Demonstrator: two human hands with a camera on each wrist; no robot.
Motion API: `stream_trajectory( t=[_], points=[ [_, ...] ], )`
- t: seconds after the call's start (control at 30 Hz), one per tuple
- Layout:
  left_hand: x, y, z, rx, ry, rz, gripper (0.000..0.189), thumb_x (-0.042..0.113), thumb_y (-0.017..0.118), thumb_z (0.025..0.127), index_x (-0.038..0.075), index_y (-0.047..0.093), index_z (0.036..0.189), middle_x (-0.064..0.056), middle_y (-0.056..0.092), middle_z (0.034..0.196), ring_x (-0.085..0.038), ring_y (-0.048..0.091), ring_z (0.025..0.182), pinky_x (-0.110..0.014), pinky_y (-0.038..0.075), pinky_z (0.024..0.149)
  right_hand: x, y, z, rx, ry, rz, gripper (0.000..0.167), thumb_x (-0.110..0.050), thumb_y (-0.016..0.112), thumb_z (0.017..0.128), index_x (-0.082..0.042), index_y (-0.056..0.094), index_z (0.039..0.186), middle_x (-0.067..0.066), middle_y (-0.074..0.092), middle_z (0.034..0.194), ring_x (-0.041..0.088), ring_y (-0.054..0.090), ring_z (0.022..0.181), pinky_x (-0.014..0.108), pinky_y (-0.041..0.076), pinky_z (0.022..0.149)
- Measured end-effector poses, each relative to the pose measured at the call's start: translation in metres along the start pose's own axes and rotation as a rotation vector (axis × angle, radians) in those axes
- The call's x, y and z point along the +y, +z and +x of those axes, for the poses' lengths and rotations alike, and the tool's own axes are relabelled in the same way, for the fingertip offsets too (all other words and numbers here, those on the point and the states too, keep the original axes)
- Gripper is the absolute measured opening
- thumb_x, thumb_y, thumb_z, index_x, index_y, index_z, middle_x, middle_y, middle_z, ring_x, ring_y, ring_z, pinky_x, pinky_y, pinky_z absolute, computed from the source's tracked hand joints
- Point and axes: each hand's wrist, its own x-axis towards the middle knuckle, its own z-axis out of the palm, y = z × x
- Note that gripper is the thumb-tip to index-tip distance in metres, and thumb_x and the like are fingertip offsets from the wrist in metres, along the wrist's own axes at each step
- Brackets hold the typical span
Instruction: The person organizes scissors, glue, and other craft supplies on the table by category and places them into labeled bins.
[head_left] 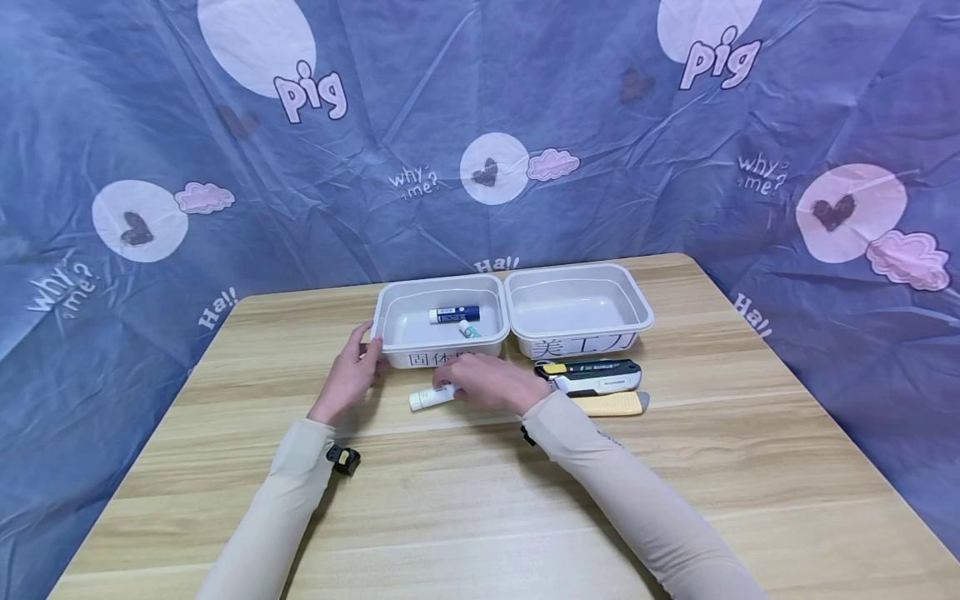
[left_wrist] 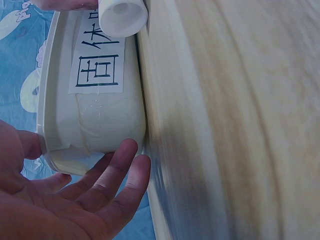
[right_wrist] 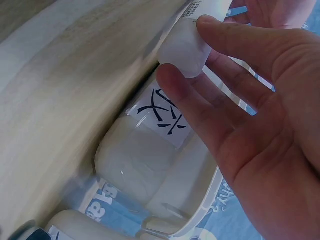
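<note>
My right hand (head_left: 487, 382) pinches a white glue stick (head_left: 432, 397) between thumb and fingers, in front of the left bin (head_left: 401, 359). In the right wrist view the glue stick (right_wrist: 187, 50) lies across the fingertips, close to the bin's labelled wall. My left hand (head_left: 356, 371) rests at that bin's left end, fingers loosely extended along its wall. The left wrist view shows the thumb at the rim of the white bin (left_wrist: 100, 120). Inside the bin lie a dark blue glue stick (head_left: 457, 314) and a smaller white-and-teal one (head_left: 468, 329).
A second white bin (head_left: 525, 340), also labelled with black characters, adjoins on the right. Before it lie a black-and-yellow utility knife (head_left: 600, 365), a white-and-black one (head_left: 607, 383) and a pale yellow one (head_left: 611, 405). A blue printed cloth (head_left: 420, 100) hangs behind the wooden table (head_left: 450, 508).
</note>
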Motion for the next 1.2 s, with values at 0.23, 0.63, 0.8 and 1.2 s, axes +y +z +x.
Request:
stream_trajectory(
  t=[0.23, 0.63, 0.8, 1.2],
  points=[
    [0.000, 0.000, 0.000, 0.005, 0.005, -0.009, 0.059, 0.033, 0.036, 0.112, 0.010, 0.020, 0.163, -0.034, 0.058, 0.135, -0.043, 0.069, 0.108, -0.044, 0.061, 0.081, -0.002, -0.002, 0.000, 0.015, -0.001, 0.008, 0.033, 0.001, 0.075, 0.089, -0.015, 0.073, 0.118, 0.001, 0.074, 0.115, 0.016, 0.070, 0.104, 0.028, 0.056, 0.093],
    [0.000, 0.000, 0.000, -0.001, 0.008, 0.000, 0.059, 0.034, 0.036, 0.112, 0.011, 0.019, 0.164, -0.034, 0.057, 0.136, -0.043, 0.069, 0.108, -0.044, 0.061, 0.081, -0.003, -0.011, -0.005, 0.067, -0.021, 0.017, 0.036, 0.005, 0.071, 0.088, -0.016, 0.072, 0.117, 0.000, 0.074, 0.114, 0.015, 0.070, 0.101, 0.027, 0.057, 0.087],
    [0.000, -0.001, 0.000, 0.000, 0.011, 0.001, 0.059, 0.034, 0.036, 0.112, 0.010, 0.019, 0.164, -0.034, 0.058, 0.136, -0.044, 0.069, 0.108, -0.044, 0.061, 0.081, -0.003, -0.014, -0.006, 0.075, -0.018, 0.017, 0.036, 0.005, 0.070, 0.089, -0.017, 0.073, 0.118, -0.003, 0.074, 0.115, 0.012, 0.069, 0.099, 0.026, 0.057, 0.085],
    [0.001, -0.001, 0.000, 0.001, 0.000, 0.006, 0.059, 0.034, 0.036, 0.112, 0.011, 0.019, 0.164, -0.034, 0.056, 0.137, -0.043, 0.069, 0.109, -0.044, 0.061, 0.083, -0.001, -0.021, -0.007, 0.106, -0.035, 0.029, 0.036, 0.007, 0.071, 0.088, -0.015, 0.072, 0.117, -0.001, 0.073, 0.120, 0.017, 0.069, 0.108, 0.031, 0.056, 0.093]
  ],
)
